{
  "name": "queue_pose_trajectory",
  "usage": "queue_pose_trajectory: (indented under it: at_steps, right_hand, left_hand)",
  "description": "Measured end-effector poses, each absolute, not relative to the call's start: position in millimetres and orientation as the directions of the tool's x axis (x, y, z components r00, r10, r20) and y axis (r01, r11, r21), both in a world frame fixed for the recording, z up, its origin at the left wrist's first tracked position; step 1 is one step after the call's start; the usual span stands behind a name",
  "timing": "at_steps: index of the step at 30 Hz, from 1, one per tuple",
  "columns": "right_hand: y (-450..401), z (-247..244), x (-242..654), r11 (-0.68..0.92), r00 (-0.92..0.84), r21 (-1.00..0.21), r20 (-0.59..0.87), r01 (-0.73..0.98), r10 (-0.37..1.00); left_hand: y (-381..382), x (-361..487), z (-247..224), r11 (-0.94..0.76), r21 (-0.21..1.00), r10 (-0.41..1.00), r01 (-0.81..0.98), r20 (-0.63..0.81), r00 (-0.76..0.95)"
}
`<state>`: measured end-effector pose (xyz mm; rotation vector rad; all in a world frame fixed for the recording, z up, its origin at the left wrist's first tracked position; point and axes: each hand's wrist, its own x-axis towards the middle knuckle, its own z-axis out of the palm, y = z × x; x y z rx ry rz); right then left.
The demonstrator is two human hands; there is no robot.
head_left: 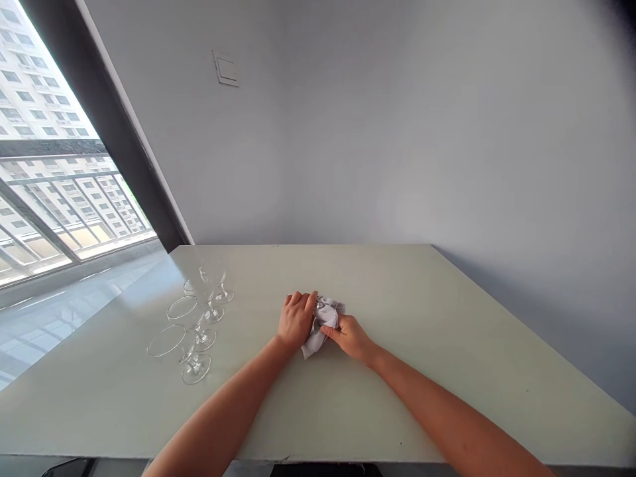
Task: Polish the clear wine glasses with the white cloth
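Observation:
A crumpled pale grey cloth [326, 318] is bunched between my two hands at the middle of the table. My left hand [297, 319] is closed against its left side, back of the hand up, with the fingertips partly hidden. From the right, my right hand [350, 336] pinches the cloth, thumb on top and fingers underneath. Whether anything is wrapped inside the folds I cannot tell. To the left of my left hand, several clear stemmed glasses stand upright in a row, the nearest glass [195, 368] closest to my left forearm.
The pale table [447, 344] meets grey walls at the back and right. A glass [224, 295] at the row's far end is near the table's back left. A light switch [226, 69] is on the wall. Beyond the left edge, a window [59, 179] shows railings and buildings.

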<state>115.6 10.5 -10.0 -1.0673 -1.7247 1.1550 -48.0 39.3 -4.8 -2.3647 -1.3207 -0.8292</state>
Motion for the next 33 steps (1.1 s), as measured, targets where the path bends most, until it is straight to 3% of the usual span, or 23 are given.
queue_pose_trajectory:
  at_steps: [2, 4, 7, 9, 12, 14, 16, 17, 19, 22, 23, 25, 27, 29, 31, 33]
  right_hand:
    - [16.5, -7.5, 121.8, 0.041, -0.330, -0.999, 0.041, -0.007, 0.943]
    - [21.5, -1.8, 129.3, -0.109, -0.348, -0.973, -0.032, -0.203, 0.937]
    - [23.5, 9.7, 139.3, -0.163, -0.409, -0.957, -0.052, -0.241, 0.911]
    - [20.9, 19.1, 144.9, -0.086, -0.455, -0.986, -0.010, -0.145, 0.890]
    - [15.2, 34.0, 154.5, 0.058, -0.545, -0.998, 0.040, 0.016, 0.837]
    - [13.7, 40.4, 161.0, 0.089, -0.618, -0.993, 0.021, 0.080, 0.786]
    - [15.4, 40.5, 164.6, 0.077, -0.637, -0.992, -0.001, 0.096, 0.771]
    - [17.4, 37.7, 164.5, 0.057, -0.615, -0.995, -0.005, 0.081, 0.789]
    - [22.0, 28.3, 160.0, -0.025, -0.507, -1.000, -0.018, -0.008, 0.862]
    - [25.8, 13.7, 146.9, -0.179, -0.327, -0.955, -0.095, -0.237, 0.940]
    - [25.3, 11.4, 142.9, -0.206, -0.307, -0.937, -0.115, -0.282, 0.945]
    - [21.9, 12.9, 138.3, -0.197, -0.344, -0.947, -0.101, -0.254, 0.933]
    - [16.5, 21.8, 139.2, -0.105, -0.420, -0.989, -0.051, -0.106, 0.906]
    - [10.9, 35.1, 144.5, 0.004, -0.495, -0.998, -0.029, 0.065, 0.869]
    - [6.8, 48.7, 151.9, 0.079, -0.565, -0.981, -0.035, 0.176, 0.825]
    - [5.4, 58.6, 159.8, 0.120, -0.652, -0.971, -0.046, 0.208, 0.757]
  left_hand:
    - [40.3, -50.6, -1.1, -0.549, -0.026, 0.617, 0.835, 0.661, 0.426]
    - [41.7, -53.3, 3.5, -0.591, -0.049, 0.569, 0.805, 0.682, 0.459]
    - [42.2, -56.3, 11.4, -0.658, 0.004, 0.586, 0.753, 0.631, 0.508]
    - [41.1, -57.9, 17.7, -0.655, 0.149, 0.681, 0.740, 0.540, 0.494]
    - [38.0, -60.6, 28.8, -0.531, 0.514, 0.844, 0.674, 0.251, 0.473]
    - [35.8, -61.8, 35.2, -0.400, 0.719, 0.817, 0.568, -0.002, 0.577]
    - [33.8, -61.0, 38.2, -0.321, 0.807, 0.720, 0.496, -0.132, 0.682]
    - [32.9, -59.5, 38.0, -0.333, 0.804, 0.723, 0.493, -0.118, 0.680]
    - [31.9, -54.9, 34.4, -0.447, 0.693, 0.815, 0.566, 0.054, 0.577]
    - [33.7, -48.9, 25.1, -0.575, 0.365, 0.809, 0.732, 0.387, 0.443]
    - [35.1, -48.5, 22.5, -0.588, 0.289, 0.786, 0.755, 0.425, 0.449]
    - [38.3, -50.8, 19.8, -0.592, 0.262, 0.783, 0.762, 0.411, 0.467]
    - [40.4, -55.9, 20.8, -0.563, 0.384, 0.824, 0.732, 0.323, 0.465]
    - [40.5, -61.0, 24.1, -0.479, 0.601, 0.851, 0.640, 0.142, 0.505]
    - [39.0, -63.7, 27.5, -0.324, 0.803, 0.788, 0.501, -0.064, 0.612]
    - [36.8, -63.1, 29.0, -0.148, 0.922, 0.659, 0.359, -0.179, 0.731]
